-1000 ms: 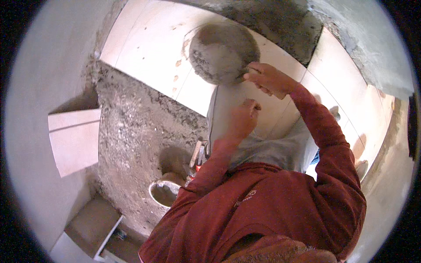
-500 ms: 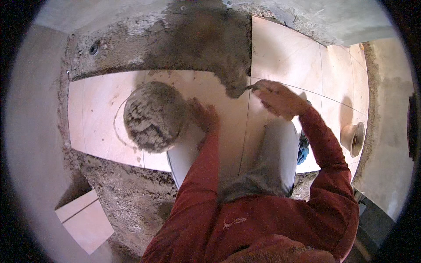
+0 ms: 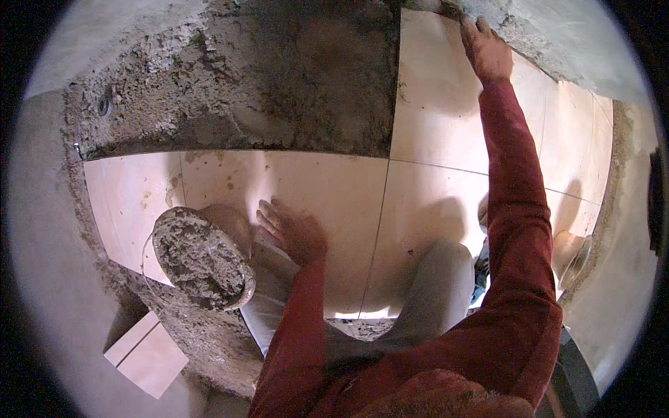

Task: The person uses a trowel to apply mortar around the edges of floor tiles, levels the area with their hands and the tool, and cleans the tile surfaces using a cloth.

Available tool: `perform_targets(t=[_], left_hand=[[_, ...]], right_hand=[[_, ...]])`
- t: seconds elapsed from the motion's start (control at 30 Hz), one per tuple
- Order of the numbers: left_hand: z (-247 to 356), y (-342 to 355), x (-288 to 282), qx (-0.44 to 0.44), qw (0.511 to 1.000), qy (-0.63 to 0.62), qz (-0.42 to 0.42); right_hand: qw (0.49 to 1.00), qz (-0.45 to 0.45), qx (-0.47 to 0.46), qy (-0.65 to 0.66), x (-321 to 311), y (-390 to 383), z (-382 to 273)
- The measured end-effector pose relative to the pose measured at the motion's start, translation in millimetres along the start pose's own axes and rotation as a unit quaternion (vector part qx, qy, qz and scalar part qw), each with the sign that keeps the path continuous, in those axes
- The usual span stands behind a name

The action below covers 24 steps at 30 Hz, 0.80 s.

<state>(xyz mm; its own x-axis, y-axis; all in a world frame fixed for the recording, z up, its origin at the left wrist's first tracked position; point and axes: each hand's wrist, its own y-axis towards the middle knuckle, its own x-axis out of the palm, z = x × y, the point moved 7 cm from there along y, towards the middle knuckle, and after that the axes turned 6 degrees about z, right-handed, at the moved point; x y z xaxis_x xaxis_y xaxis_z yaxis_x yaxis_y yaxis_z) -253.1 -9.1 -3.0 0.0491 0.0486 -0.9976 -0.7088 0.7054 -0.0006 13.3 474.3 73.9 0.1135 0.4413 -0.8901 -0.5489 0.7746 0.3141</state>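
Note:
My left hand (image 3: pixel 296 233) is held open, fingers apart, over the pale floor tiles (image 3: pixel 334 202) just right of a bucket (image 3: pixel 237 226) filled with grey mortar (image 3: pixel 198 258). With my arm stretched far ahead, my right hand (image 3: pixel 488 52) is closed at the tile edge by the far wall. It grips a trowel, whose dark blade (image 3: pixel 449 10) shows only faintly at the fingertips; the handle is hidden in the hand. Left of the far tile lies a bed of dark grey mortar (image 3: pixel 313 76).
A round pipe end (image 3: pixel 104 104) sticks up in the rough ground at the left. At the right stands a clay-coloured pot (image 3: pixel 573 258) near the wall. A loose tile piece (image 3: pixel 148 355) lies at lower left. Rough soil (image 3: pixel 216 341) borders the laid tiles near me.
My right hand has reached forward with the trowel from the middle tiles to the far wall. My left hand has spread out beside the bucket. The view has shifted forward.

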Motion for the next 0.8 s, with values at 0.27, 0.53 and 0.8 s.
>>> perform_targets(t=[0.27, 0.53, 0.8], left_hand=[[4.8, 1.2, 2.9, -0.005, 1.000, 0.018, -0.013], [-1.8, -5.0, 6.2, 0.021, 0.999, -0.014, 0.020], [3.8, -2.6, -1.6, 0.015, 0.999, -0.046, 0.015]], right_hand=[[0.997, -0.047, -0.053, 0.034, -16.4, -23.6, -4.0], [0.982, -0.120, 0.065, 0.132, 10.5, -41.3, 54.7], [0.961, -0.169, 0.058, 0.211, 2.9, -40.4, 20.0]])
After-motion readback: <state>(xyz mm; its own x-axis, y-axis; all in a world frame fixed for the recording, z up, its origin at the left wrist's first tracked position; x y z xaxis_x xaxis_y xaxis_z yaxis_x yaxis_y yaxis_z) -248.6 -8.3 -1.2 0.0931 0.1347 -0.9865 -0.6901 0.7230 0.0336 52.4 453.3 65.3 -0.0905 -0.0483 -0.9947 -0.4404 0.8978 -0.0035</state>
